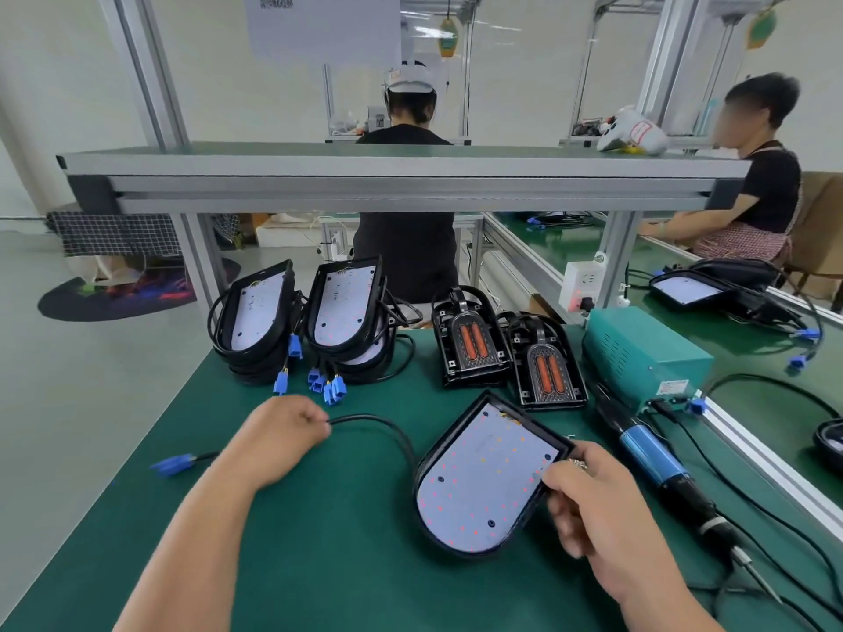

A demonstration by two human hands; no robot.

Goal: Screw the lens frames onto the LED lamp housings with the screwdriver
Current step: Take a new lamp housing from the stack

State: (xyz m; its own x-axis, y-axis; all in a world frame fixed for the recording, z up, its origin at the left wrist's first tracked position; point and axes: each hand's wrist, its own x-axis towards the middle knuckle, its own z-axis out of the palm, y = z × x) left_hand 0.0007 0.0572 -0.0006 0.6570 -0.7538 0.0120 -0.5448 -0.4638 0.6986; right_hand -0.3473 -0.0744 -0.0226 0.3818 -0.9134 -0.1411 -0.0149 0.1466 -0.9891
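Observation:
A black LED lamp housing (483, 476) with a white LED board lies face up on the green mat, in front of me. My right hand (593, 499) grips its right edge. My left hand (285, 433) holds the housing's black cable (387, 426), which loops round to the housing; its blue plug (175, 465) lies to the left. The electric screwdriver (670, 472), blue and black, lies on the mat to the right of the housing, tip toward me. Two black lens frames (506, 353) with orange inserts lie behind the housing.
Two stacks of housings (301, 321) with blue connectors stand at the back left. A green power supply box (643, 358) sits at the back right, cables trailing from it. A metal shelf (401, 175) crosses overhead. Two people work beyond it.

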